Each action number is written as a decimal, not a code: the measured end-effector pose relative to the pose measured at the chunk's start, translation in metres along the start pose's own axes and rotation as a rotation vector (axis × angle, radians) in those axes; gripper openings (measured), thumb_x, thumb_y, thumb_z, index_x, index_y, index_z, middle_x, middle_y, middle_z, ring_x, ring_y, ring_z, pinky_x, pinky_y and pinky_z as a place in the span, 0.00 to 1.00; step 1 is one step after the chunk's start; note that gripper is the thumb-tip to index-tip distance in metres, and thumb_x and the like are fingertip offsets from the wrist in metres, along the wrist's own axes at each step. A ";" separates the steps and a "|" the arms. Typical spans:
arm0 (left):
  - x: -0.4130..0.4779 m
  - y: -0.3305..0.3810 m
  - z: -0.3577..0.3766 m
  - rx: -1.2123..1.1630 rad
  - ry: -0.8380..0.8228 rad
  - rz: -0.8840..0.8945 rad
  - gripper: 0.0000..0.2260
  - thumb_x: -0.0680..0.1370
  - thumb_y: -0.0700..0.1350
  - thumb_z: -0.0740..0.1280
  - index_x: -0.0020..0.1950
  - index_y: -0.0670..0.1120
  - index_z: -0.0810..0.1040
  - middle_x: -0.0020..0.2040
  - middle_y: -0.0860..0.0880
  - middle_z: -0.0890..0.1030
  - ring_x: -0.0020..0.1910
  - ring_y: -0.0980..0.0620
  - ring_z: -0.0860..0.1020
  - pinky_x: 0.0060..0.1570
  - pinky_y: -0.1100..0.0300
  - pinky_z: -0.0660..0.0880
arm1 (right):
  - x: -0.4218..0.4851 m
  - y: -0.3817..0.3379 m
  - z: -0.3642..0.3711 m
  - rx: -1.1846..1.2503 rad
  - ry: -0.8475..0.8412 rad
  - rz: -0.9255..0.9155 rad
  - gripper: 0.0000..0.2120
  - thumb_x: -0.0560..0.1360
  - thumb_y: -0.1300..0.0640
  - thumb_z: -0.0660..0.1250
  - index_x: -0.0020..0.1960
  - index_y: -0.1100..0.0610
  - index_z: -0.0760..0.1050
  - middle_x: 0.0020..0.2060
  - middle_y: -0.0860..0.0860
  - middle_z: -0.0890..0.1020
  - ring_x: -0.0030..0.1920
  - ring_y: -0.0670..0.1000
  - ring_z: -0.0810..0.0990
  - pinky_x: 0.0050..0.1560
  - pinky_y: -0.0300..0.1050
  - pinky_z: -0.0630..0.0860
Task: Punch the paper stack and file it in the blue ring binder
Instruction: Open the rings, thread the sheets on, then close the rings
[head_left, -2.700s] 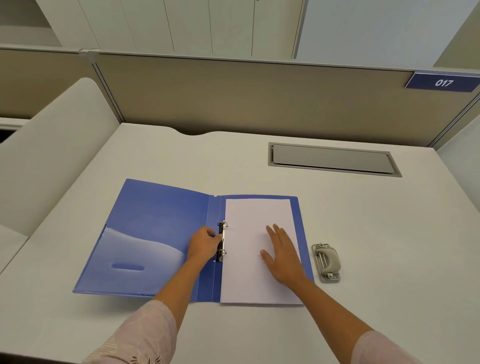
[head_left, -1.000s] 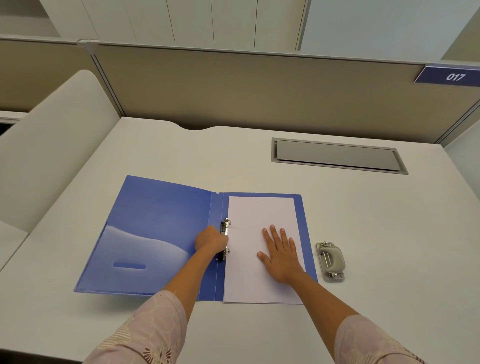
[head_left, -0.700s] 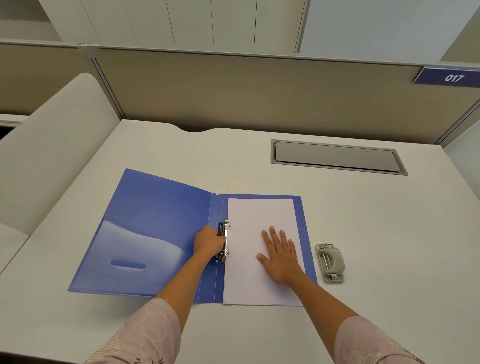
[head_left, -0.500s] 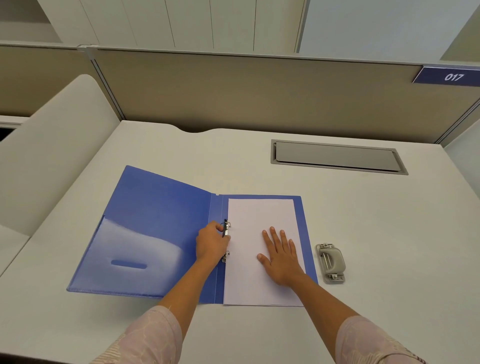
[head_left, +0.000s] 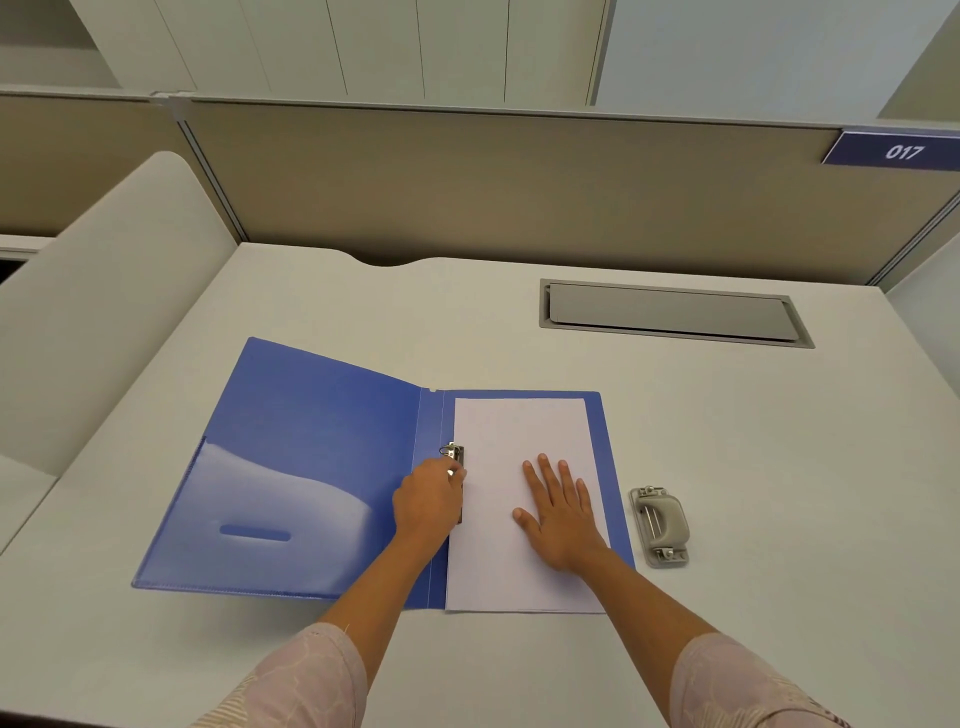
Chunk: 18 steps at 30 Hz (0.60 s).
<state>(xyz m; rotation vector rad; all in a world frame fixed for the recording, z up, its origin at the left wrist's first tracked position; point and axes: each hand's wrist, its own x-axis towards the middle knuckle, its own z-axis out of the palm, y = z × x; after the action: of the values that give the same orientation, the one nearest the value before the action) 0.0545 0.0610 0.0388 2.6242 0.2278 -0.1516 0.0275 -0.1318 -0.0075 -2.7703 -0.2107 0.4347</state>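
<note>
The blue ring binder (head_left: 311, 447) lies open on the desk, its left cover slightly lifted at the far edge. The white paper stack (head_left: 519, 431) rests on the binder's right half, its left edge at the metal ring mechanism (head_left: 454, 453). My left hand (head_left: 428, 501) covers the lower part of the mechanism, fingers curled onto it. My right hand (head_left: 558, 512) lies flat with spread fingers on the paper, pressing it down. The grey hole punch (head_left: 660, 525) sits on the desk just right of the binder.
A grey cable hatch (head_left: 675, 312) is set into the desk at the back right. Beige partition walls (head_left: 467, 176) close off the back and left, with a blue "017" plate (head_left: 896, 150) at the right.
My left hand has shifted along the ring mechanism, first gripping its lower part, now resting over it with fingers at the upper ring. The left cover has lifted slightly. My right hand stays flat on the paper.
</note>
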 end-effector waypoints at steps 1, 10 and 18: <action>-0.001 0.000 0.000 0.007 0.001 0.004 0.11 0.80 0.51 0.62 0.56 0.47 0.79 0.51 0.46 0.81 0.47 0.46 0.80 0.44 0.53 0.78 | 0.000 0.000 0.000 0.000 0.001 -0.001 0.40 0.65 0.30 0.28 0.74 0.45 0.30 0.74 0.46 0.31 0.73 0.50 0.28 0.71 0.51 0.30; -0.005 0.001 0.001 0.164 -0.022 0.070 0.14 0.79 0.53 0.63 0.62 0.48 0.77 0.57 0.47 0.76 0.50 0.48 0.78 0.45 0.55 0.78 | 0.000 0.001 0.001 -0.002 -0.005 0.001 0.40 0.66 0.30 0.29 0.74 0.45 0.30 0.74 0.46 0.31 0.73 0.51 0.28 0.71 0.51 0.30; 0.016 -0.033 -0.018 0.060 0.216 0.402 0.15 0.77 0.51 0.68 0.62 0.50 0.79 0.67 0.47 0.74 0.64 0.44 0.74 0.60 0.47 0.72 | 0.000 0.000 0.001 -0.001 -0.006 -0.006 0.41 0.65 0.30 0.29 0.75 0.46 0.32 0.73 0.45 0.30 0.73 0.51 0.28 0.71 0.50 0.30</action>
<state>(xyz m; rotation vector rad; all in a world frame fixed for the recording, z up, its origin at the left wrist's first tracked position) 0.0654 0.1007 0.0363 2.6834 -0.2363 0.2663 0.0270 -0.1321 -0.0083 -2.7686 -0.2206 0.4419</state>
